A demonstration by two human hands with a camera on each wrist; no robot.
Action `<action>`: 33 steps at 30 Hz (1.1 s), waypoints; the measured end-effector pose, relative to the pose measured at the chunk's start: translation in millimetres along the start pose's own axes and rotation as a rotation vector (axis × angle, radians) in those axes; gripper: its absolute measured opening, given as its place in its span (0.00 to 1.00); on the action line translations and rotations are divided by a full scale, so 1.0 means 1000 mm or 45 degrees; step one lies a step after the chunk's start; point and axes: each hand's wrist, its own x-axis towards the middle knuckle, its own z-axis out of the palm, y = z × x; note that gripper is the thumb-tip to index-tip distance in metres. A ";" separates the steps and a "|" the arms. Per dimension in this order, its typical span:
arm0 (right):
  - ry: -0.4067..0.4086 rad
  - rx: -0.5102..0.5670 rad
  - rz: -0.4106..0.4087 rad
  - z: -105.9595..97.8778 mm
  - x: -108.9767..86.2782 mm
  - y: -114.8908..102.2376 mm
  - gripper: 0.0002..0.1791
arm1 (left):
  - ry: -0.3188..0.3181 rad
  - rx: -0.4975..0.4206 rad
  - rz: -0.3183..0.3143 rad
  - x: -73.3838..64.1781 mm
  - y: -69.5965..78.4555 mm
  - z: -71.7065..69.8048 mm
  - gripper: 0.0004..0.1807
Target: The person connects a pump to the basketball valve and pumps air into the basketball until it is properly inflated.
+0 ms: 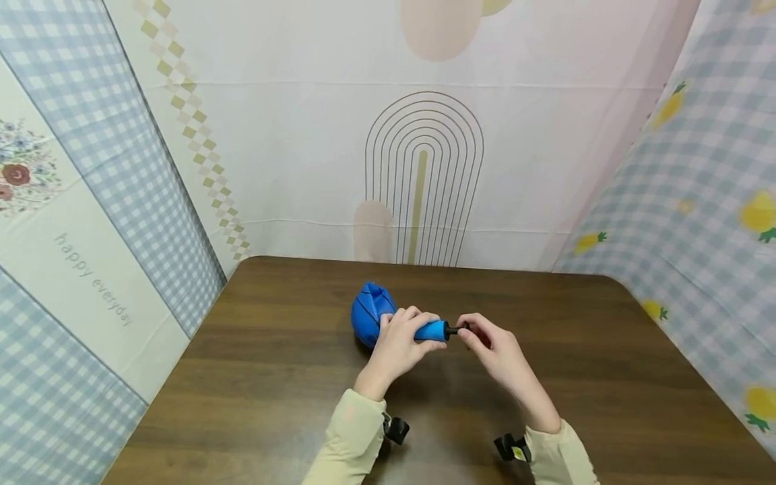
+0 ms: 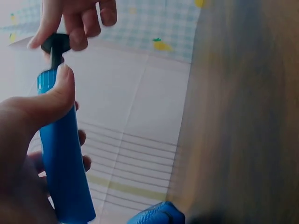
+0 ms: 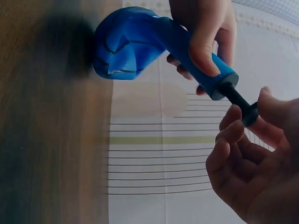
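My left hand [image 1: 400,343] grips the blue barrel of a hand pump [image 2: 65,163], thumb along one side and fingers round the other. The pump's black plunger handle [image 3: 251,114] is pinched between the thumb and fingers of my right hand [image 1: 494,347]. Only a short length of the black rod shows between barrel and handle. At the pump's far end is a partly deflated blue ball [image 1: 370,313] with black lines, its skin dented and folded. Where pump and ball meet is hidden behind my left hand in the head view.
The brown wooden table [image 1: 254,391] has rounded far corners. A pale printed cloth [image 1: 303,155] hangs behind it, with checked cloths [image 1: 679,222] at the sides. Black straps with small devices [image 1: 397,430] sit at both wrists.
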 end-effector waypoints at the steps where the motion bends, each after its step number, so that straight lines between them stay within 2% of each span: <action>1: 0.009 0.000 -0.008 0.000 0.000 -0.001 0.09 | -0.010 -0.009 -0.010 0.000 -0.002 -0.001 0.23; 4: 0.016 -0.004 -0.011 -0.007 0.000 -0.003 0.09 | -0.047 -0.023 -0.047 0.000 -0.012 -0.008 0.23; 9: 0.028 0.014 0.042 -0.030 -0.004 0.002 0.09 | -0.107 -0.045 -0.119 -0.001 -0.025 -0.018 0.25; 13: 0.032 0.055 0.054 -0.035 -0.004 0.007 0.08 | -0.114 0.020 -0.075 -0.001 -0.020 -0.016 0.25; 18: -0.009 0.096 0.013 -0.014 -0.001 0.007 0.07 | -0.084 0.143 0.045 0.001 -0.001 -0.006 0.25; 21: -0.025 0.159 0.020 -0.001 0.000 0.007 0.08 | -0.054 0.155 0.062 0.001 0.005 0.000 0.25; 24: -0.019 0.207 0.045 0.004 0.000 0.007 0.08 | -0.009 0.125 0.055 0.001 0.004 0.003 0.23; 28: 0.004 0.194 0.039 -0.006 0.000 0.005 0.10 | 0.045 0.071 0.016 0.000 -0.006 -0.001 0.24; 33: 0.110 0.213 0.033 -0.030 -0.003 0.006 0.12 | 0.113 0.015 -0.068 -0.001 -0.019 -0.008 0.23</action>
